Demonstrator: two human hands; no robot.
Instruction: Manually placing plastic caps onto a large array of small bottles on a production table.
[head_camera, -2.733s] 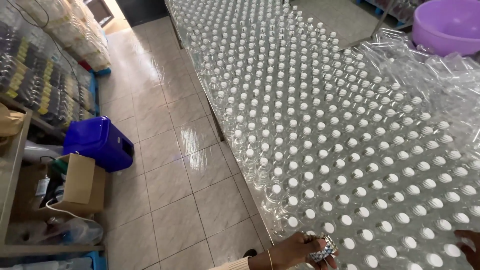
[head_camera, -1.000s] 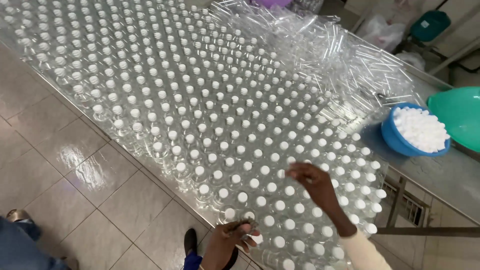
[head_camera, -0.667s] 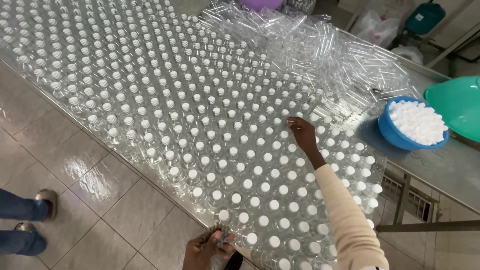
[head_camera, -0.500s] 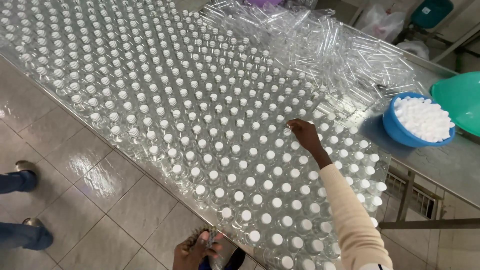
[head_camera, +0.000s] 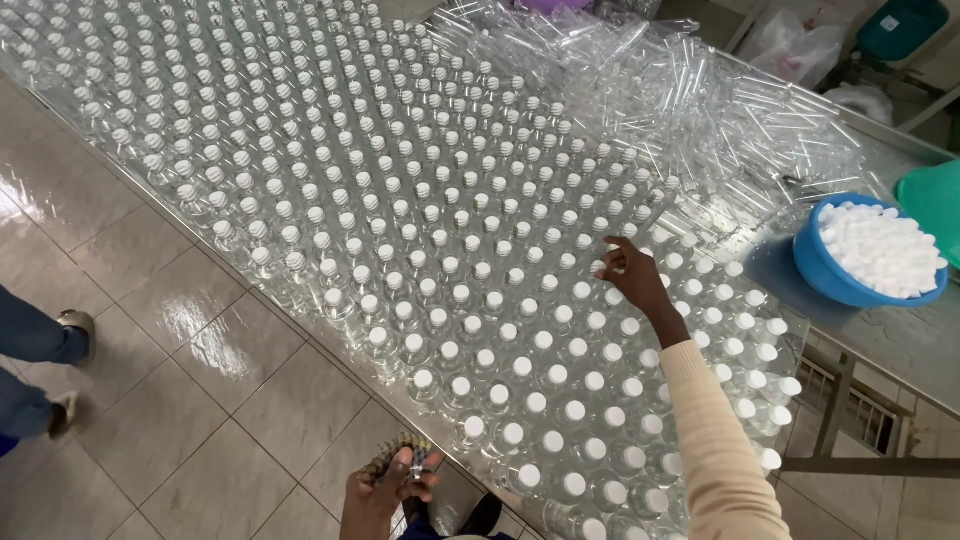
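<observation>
A: Okay, right hand (head_camera: 632, 272) is stretched out over the bottles (head_camera: 450, 250), fingers loosely spread, tips touching caps near the far edge of the block. Nothing is gripped by it.

B: Left hand (head_camera: 385, 492)?

A: Kept low at the near table edge, closed round a small ridged bundle (head_camera: 400, 458). Looks like stacked caps, but it can't be told for sure. Probably it is held there as a supply while the other hand works the rows.

B: Why are the bottles packed like that?

A: They are stood upright, shoulder to shoulder, on the table (head_camera: 900, 345), so every neck can be reached from above. White caps are seen on all those in view. A blue bowl (head_camera: 830, 285) of loose white caps is kept just beside the block on the right. A pile of clear tubes (head_camera: 720, 130) is heaped behind, touching the far rows.

B: Anything else?

A: Someone's legs (head_camera: 35, 365) are seen on the tiled floor at left, well apart from the table.

B: Changes from half a second back?

A: Right hand is hardly shifted, same patch of caps. Left hand is brought up a little nearer the table edge. The legs are moved slightly inward. Bowl and tubes are unchanged.
</observation>
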